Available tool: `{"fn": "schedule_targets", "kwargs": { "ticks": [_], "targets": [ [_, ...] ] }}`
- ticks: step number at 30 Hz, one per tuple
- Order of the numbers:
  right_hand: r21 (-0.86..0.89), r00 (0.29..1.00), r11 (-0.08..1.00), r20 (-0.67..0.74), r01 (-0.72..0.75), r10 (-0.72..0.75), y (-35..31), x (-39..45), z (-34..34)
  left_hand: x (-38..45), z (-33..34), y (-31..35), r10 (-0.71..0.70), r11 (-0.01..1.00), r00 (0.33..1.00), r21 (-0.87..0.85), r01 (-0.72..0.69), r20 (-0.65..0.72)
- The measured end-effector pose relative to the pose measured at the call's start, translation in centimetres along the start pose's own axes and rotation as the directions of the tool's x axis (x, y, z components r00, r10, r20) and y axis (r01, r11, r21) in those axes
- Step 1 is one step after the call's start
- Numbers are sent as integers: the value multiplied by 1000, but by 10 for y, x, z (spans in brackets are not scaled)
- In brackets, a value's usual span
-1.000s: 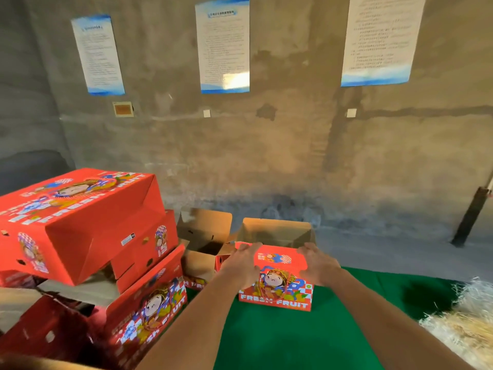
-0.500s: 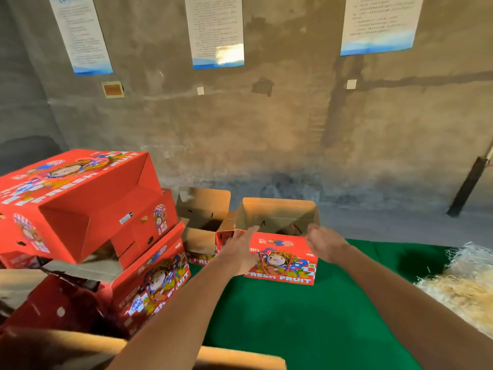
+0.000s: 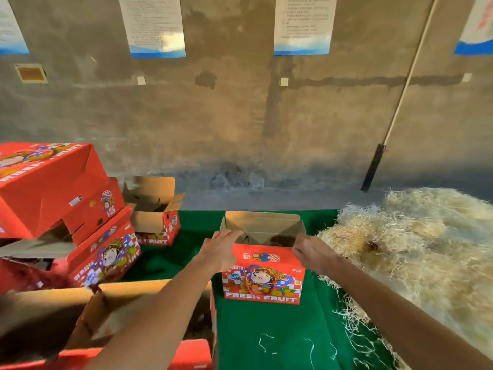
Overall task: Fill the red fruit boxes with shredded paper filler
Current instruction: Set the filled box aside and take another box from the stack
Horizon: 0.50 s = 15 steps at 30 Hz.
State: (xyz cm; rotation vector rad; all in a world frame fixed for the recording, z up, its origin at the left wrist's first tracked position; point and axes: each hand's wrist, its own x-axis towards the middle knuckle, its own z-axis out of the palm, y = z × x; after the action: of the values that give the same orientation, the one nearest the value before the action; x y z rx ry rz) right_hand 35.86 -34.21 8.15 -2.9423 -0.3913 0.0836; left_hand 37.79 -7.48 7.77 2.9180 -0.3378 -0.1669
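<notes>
A small red fruit box (image 3: 262,276) printed "FRESH FRUIT" stands upright on the green table cover (image 3: 280,332), its top open and brown inside. My left hand (image 3: 221,248) lies with straight fingers against the box's upper left edge. My right hand (image 3: 312,252) has its fingers curled at the upper right corner and grips the rim there. A big pale heap of shredded paper filler (image 3: 416,252) lies just right of the box. I see no filler inside the box from this angle.
Large red boxes (image 3: 53,188) are stacked at the left, with another open red box (image 3: 157,217) behind them. An open carton (image 3: 128,313) sits near my left forearm. Loose paper strands (image 3: 354,340) lie on the cloth. A concrete wall stands behind the table.
The small red box has come nearer to me and to the right, beside the paper heap. Both hands stayed at its top edges. The view has swung right.
</notes>
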Motion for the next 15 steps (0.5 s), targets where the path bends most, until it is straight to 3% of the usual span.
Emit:
{"fn": "schedule_targets", "kwargs": {
  "ticks": [6,9,15],
  "targets": [
    [40,999,999,51,-7,5,28,-126,3,-73,39,95,165,985,985,47,-167,54],
    [19,1000,999,-3,28,-28,41,-179,6,-105,55,131,220,968,975,119,-220,20],
    [83,987,996,-161,38,-24,75,-276,20,-164,66,192,308,951,941,-57,-303,143]
  ]
}}
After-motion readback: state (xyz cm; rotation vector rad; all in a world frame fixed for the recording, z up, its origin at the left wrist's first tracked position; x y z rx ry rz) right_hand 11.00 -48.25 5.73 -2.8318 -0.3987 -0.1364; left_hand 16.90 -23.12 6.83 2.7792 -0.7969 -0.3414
